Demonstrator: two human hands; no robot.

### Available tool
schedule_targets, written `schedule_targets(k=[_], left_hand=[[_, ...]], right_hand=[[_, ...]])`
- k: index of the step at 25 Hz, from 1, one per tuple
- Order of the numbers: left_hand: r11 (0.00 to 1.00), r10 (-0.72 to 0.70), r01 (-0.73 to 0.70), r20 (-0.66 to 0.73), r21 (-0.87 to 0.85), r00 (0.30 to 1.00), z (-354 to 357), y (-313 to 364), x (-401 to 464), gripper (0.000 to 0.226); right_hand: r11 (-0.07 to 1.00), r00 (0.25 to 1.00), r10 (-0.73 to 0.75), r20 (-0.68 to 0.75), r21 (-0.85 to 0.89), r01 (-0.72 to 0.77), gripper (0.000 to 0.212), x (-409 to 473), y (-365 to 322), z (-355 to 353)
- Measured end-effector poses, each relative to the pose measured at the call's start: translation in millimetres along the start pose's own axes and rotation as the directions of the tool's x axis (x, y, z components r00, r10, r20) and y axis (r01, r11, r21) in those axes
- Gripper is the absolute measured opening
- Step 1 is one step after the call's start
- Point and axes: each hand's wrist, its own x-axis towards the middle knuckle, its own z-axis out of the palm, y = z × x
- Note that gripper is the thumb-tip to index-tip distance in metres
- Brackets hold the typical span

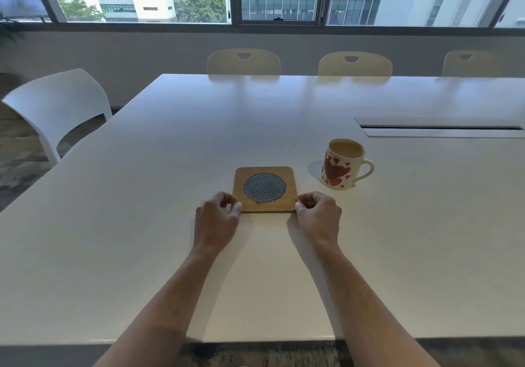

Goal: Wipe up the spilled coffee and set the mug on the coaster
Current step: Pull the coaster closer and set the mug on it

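Observation:
A square wooden coaster [265, 174] with a round woven grey inset lies flat on the white table [142, 224]. My left hand [217, 221] pinches its near left corner and my right hand [319, 217] pinches its near right corner, fingers curled. A cream mug [339, 167] with red hearts stands upright to the right of the coaster and a little farther away, handle pointing right, filled with light brown coffee. No spilled coffee or cloth shows on the table.
A long cable slot [440, 127] is set into the table at the right, behind the mug. A white chair [56, 105] stands at the left edge. Three beige chairs [243, 62] line the far side under the windows.

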Motion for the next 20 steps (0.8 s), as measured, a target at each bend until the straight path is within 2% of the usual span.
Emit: schedule_targets(k=[5,9,12,15,20], left_hand=[[0.991,0.081,-0.099,0.183,0.093,0.98,-2,-4,6,0.053],[0.976,0.099,-0.148,0.283,0.159,0.954,-4,-12,19,0.073],[0.948,0.118,-0.202,0.315,0.248,0.942,-2,-19,26,0.078],[0.912,0.144,-0.256,0.335,0.32,0.931,2,-23,26,0.077],[0.898,0.172,-0.291,0.344,0.331,0.923,4,-27,26,0.075]], right_hand=[[1.0,1.0,-0.017,0.02,-0.025,0.018,0.014,-1,0,-1],[1.0,1.0,-0.01,0.02,0.028,0.009,0.008,0,-2,-9],[0.993,0.987,0.033,-0.159,0.12,-0.014,0.008,8,-3,-23],[0.975,0.932,0.101,-0.349,0.223,-0.022,0.012,24,2,-43],[0.964,0.892,0.15,-0.427,0.264,-0.036,0.03,57,20,-63]])
